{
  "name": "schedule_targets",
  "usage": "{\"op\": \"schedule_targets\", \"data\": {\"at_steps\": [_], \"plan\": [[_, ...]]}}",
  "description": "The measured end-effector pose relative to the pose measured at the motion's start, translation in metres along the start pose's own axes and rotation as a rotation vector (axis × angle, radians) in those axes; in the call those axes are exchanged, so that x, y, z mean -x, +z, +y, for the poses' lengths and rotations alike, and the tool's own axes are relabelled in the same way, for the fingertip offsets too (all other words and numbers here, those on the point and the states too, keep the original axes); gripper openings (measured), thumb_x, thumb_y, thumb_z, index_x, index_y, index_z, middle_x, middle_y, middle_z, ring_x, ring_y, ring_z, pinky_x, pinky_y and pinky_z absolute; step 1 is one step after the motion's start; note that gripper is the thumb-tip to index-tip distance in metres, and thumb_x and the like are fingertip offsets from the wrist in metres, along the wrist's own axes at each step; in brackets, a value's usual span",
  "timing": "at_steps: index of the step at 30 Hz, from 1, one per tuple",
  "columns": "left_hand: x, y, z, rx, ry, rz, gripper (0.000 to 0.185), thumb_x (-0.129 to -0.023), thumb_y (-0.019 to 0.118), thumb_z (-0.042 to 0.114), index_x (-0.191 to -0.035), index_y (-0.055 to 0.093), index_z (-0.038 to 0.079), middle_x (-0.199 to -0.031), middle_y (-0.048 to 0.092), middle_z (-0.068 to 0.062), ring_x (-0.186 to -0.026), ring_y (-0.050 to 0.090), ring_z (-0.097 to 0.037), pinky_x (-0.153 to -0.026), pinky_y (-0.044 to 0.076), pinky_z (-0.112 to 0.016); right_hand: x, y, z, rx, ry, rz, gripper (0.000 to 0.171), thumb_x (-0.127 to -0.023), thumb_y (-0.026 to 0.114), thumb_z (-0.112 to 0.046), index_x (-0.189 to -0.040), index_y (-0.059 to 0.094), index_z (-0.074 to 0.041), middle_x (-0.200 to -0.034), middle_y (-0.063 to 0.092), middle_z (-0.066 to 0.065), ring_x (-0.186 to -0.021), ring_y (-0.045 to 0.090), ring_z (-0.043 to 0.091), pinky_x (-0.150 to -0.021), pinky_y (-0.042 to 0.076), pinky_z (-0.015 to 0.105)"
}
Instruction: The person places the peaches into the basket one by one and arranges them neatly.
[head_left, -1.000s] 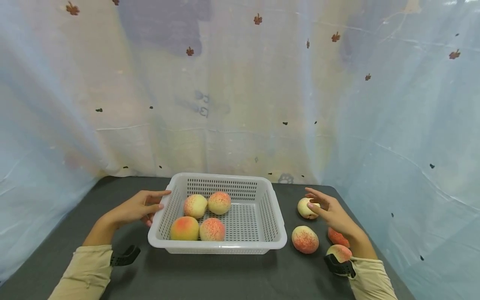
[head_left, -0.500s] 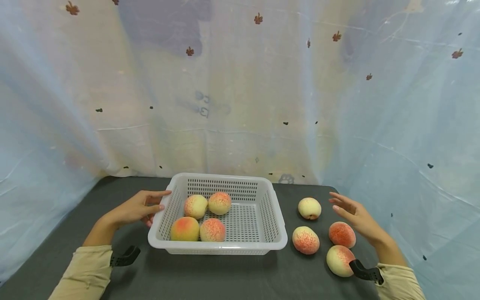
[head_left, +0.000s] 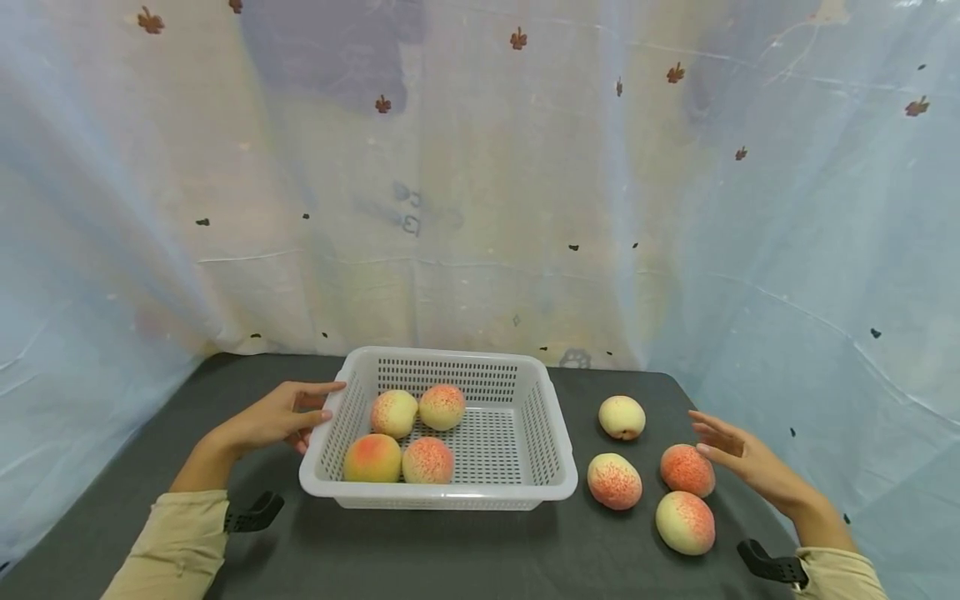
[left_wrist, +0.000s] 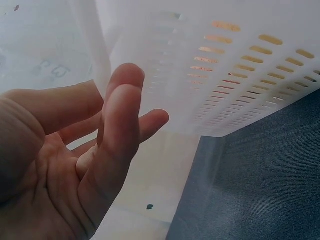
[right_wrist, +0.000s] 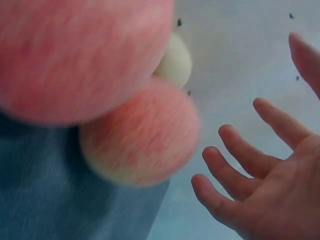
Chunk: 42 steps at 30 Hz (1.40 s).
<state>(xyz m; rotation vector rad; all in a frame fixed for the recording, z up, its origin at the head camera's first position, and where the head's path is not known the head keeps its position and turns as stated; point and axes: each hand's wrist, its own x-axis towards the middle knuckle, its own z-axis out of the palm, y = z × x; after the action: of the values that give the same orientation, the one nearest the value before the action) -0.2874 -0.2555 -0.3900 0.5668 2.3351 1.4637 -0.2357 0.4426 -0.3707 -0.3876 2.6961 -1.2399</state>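
Observation:
A white plastic basket (head_left: 487, 493) stands mid-table with several peaches inside, such as a yellow-orange peach (head_left: 372, 458). My left hand (head_left: 273, 417) holds its left rim, thumb and index finger at the edge; in the left wrist view the other fingers lie curled below the rim, partly hidden. To the right of the basket, a red peach (head_left: 687, 470) touches or nearly touches a pale pink peach (head_left: 685, 522). My right hand (head_left: 757, 467) hovers just right of the red one, fingers spread and holding nothing. In the right wrist view a gap separates the hand from the peaches.
Between basket and right-hand peaches lie a cream peach (head_left: 622, 417) and a speckled peach (head_left: 614, 482). A dark cloth covers the table (head_left: 420, 550). Pale printed curtains (head_left: 480, 208) hang close behind and on both sides.
My right hand has moved right and toward me, from over the cream peach to beside the red peach, uncovering the peaches below it. The left hand and basket stay in place.

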Motion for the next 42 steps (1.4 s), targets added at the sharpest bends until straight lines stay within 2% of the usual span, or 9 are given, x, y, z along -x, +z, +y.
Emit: {"op": "schedule_targets", "data": {"at_steps": [3,7,12,15,21,24,30,37,42], "plan": [[-0.001,0.000,0.000,-0.002,0.000,0.000,0.073,-0.101,0.063,0.022,-0.159,0.024,0.000,-0.140,0.055,-0.034,-0.059,0.066,-0.014,-0.060,0.063,-0.044,0.001,-0.004,0.011,-0.012,0.050,-0.050,0.063,-0.108,0.048,-0.024,-0.162,0.020,-0.005,-0.159,0.024,0.038,-0.135,0.050,0.003,-0.101,0.042,0.069],[-0.001,0.000,0.001,-0.005,-0.004,0.004,0.073,-0.101,0.063,0.022,-0.160,0.025,0.001,-0.140,0.055,-0.034,-0.059,0.067,-0.014,-0.061,0.063,-0.045,-0.001,-0.008,0.029,-0.045,0.121,-0.132,0.066,-0.108,0.048,-0.024,-0.163,0.015,-0.008,-0.162,0.015,0.037,-0.144,0.038,0.044,-0.104,0.040,0.070],[0.001,0.000,-0.001,0.004,0.001,0.002,0.073,-0.101,0.063,0.022,-0.160,0.025,0.002,-0.140,0.055,-0.034,-0.059,0.066,-0.014,-0.060,0.063,-0.043,-0.002,-0.011,0.047,-0.086,0.130,-0.225,0.066,-0.109,0.046,-0.023,-0.164,0.013,-0.012,-0.163,0.010,0.038,-0.123,0.043,-0.017,-0.108,0.038,0.068],[0.002,-0.001,-0.004,0.000,0.005,-0.002,0.072,-0.102,0.062,0.022,-0.159,0.025,0.001,-0.140,0.054,-0.035,-0.058,0.066,-0.013,-0.060,0.063,-0.044,-0.005,-0.011,0.051,-0.109,0.120,-0.270,0.065,-0.109,0.045,-0.022,-0.164,0.011,-0.011,-0.163,0.008,0.038,-0.122,0.045,-0.018,-0.108,0.041,0.065],[0.003,0.000,-0.004,0.000,-0.001,0.010,0.071,-0.102,0.062,0.022,-0.159,0.026,0.001,-0.142,0.053,-0.034,-0.058,0.065,-0.012,-0.060,0.063,-0.044,-0.011,-0.011,0.056,-0.107,0.099,-0.306,0.064,-0.109,0.044,-0.021,-0.163,0.013,-0.006,-0.161,0.007,0.041,-0.143,0.018,0.066,-0.104,0.047,0.061],[0.003,0.001,-0.003,-0.003,0.015,0.008,0.071,-0.102,0.062,0.022,-0.159,0.026,0.001,-0.142,0.052,-0.035,-0.057,0.065,-0.012,-0.059,0.063,-0.043,-0.014,-0.012,0.059,-0.111,0.099,-0.317,0.063,-0.109,0.043,-0.020,-0.162,0.014,-0.004,-0.160,0.006,0.042,-0.141,0.016,0.068,-0.102,0.050,0.056],[0.003,0.002,-0.004,0.009,0.008,0.007,0.072,-0.101,0.063,0.022,-0.159,0.027,0.001,-0.142,0.053,-0.035,-0.057,0.066,-0.013,-0.059,0.063,-0.043,-0.014,-0.013,0.066,-0.156,0.103,-0.342,0.062,-0.109,0.044,-0.019,-0.162,0.016,-0.006,-0.159,0.003,0.044,-0.140,0.034,0.058,-0.100,0.054,0.048],[0.002,0.002,-0.004,0.011,0.004,0.012,0.072,-0.100,0.064,0.022,-0.159,0.027,0.002,-0.143,0.051,-0.036,-0.058,0.067,-0.013,-0.059,0.063,-0.043,-0.014,-0.013,0.064,-0.176,0.090,-0.328,0.060,-0.109,0.044,-0.018,-0.162,0.018,-0.007,-0.158,0.000,0.045,-0.116,0.052,-0.013,-0.102,0.052,0.053],[0.002,0.001,-0.002,0.014,0.005,0.013,0.073,-0.100,0.064,0.022,-0.159,0.026,0.002,-0.145,0.050,-0.036,-0.058,0.067,-0.013,-0.059,0.063,-0.042,-0.015,-0.016,0.051,-0.111,0.054,-0.231,0.060,-0.108,0.047,-0.019,-0.162,0.023,-0.010,-0.162,0.018,0.036,-0.111,0.047,-0.022,-0.101,0.052,0.053]]}}
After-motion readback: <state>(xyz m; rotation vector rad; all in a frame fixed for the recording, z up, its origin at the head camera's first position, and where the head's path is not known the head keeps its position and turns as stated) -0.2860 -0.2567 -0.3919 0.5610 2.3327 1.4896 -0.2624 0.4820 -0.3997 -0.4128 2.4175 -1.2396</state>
